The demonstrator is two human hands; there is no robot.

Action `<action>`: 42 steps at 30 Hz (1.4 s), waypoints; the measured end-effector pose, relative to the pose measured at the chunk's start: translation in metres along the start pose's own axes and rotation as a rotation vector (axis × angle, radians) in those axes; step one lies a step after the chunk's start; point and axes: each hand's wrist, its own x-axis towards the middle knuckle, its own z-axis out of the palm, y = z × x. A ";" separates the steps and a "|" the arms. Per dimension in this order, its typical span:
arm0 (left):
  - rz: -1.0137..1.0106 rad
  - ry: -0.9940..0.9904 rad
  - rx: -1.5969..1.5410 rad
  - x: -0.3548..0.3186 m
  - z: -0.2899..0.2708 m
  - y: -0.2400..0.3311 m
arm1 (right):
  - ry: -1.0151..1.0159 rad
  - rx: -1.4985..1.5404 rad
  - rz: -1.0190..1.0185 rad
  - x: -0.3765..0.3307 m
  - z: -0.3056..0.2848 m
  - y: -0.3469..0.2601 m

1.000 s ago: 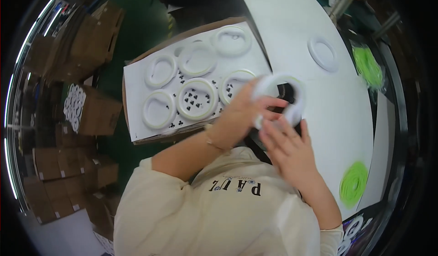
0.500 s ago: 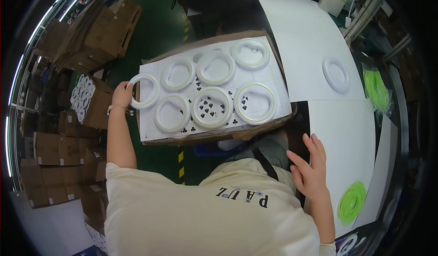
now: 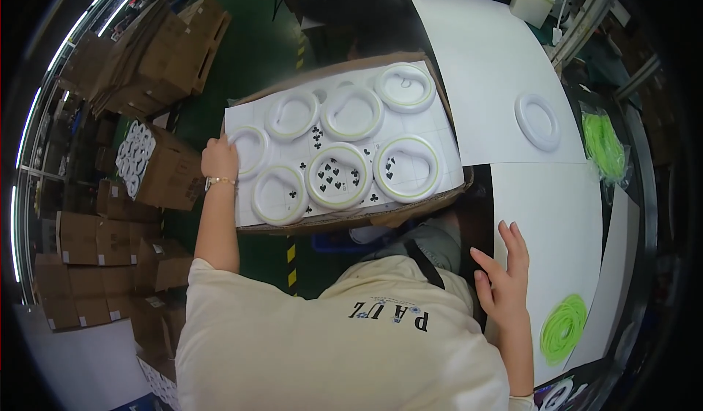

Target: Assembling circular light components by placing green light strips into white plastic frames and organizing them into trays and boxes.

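Fingers of the left hand [image 3: 220, 159]: in the head view, bending close together at the left rim of the touched ring [image 3: 265, 151] and touching it; whether they are pinching it or only resting there, I cannot tell, since the back of the hand is hiding their tips.
Touched ring: lying at the left end of the white sheet [image 3: 449, 149], its opening facing up; being round, it is pointing no particular way, though its outline is appearing as an oval with the longer axis running roughly up and down the picture.
Right hand [image 3: 505, 290]: spreading its fingers loosely, with wide gaps between them, and pointing them away from the body; it is showing near the inner edge of the white bench [image 3: 545, 213], and I cannot tell whether it is touching it.
Sheet: covering the cardboard carton [image 3: 444, 197], bearing black card-suit marks, and carrying six other rings [image 3: 312, 176] beside the touched one.
Bench: carrying a lone ring [image 3: 522, 118] toward its far part and a green coil [image 3: 564, 329] toward its near end.
Bagged green bundle [image 3: 603, 145]: lying just beyond the bench's right edge.
Left wrist: wearing a thin bracelet [image 3: 220, 181].
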 end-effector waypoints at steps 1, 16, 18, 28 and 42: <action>-0.002 0.002 0.000 -0.001 0.000 0.001 | 0.001 0.000 -0.003 -0.001 -0.001 0.000; -0.035 -0.251 -0.156 -0.032 -0.010 0.064 | -0.042 -0.011 0.047 -0.009 -0.015 0.002; -0.073 -0.307 -0.218 -0.030 -0.017 0.065 | -0.047 -0.001 0.034 -0.008 -0.016 0.006; 0.321 0.217 -1.063 0.022 -0.078 0.246 | -0.168 -0.164 0.483 -0.081 -0.032 0.046; 1.983 -0.757 -1.232 -0.342 -0.182 0.624 | 0.387 -0.603 1.458 -0.452 -0.038 -0.016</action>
